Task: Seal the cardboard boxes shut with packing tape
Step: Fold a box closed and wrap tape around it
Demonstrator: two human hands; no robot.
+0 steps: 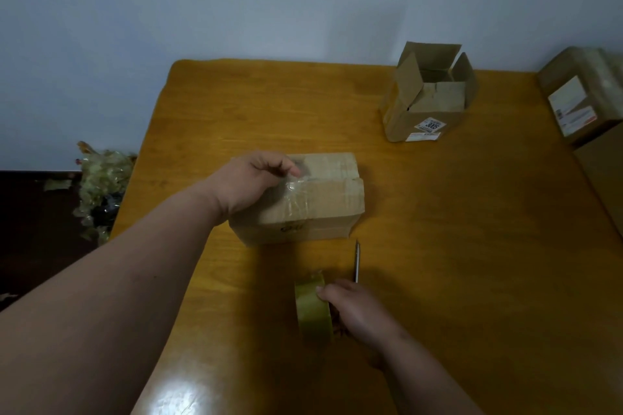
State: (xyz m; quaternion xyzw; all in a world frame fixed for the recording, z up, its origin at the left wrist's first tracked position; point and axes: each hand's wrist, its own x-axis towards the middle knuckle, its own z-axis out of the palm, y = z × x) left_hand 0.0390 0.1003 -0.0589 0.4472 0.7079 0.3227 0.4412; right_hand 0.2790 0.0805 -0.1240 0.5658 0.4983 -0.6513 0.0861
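A closed cardboard box [323, 199] lies in the middle of the wooden table [438, 246], with a strip of clear tape running across its top and down its near side. My left hand [256, 182] rests on the box's left part, fingers curled, the thumb pressing the tape end. A roll of yellowish packing tape [312, 305] stands on edge near the front, and my right hand [357, 310] grips it from the right. A thin pen-like blade [357, 261] sticks up just behind that hand; I cannot tell whether the hand holds it.
An open cardboard box [428, 101] with raised flaps stands at the back right. A taped box with a label [580, 94] sits at the far right edge. A heap of crumpled used tape [101, 185] lies on the floor left of the table.
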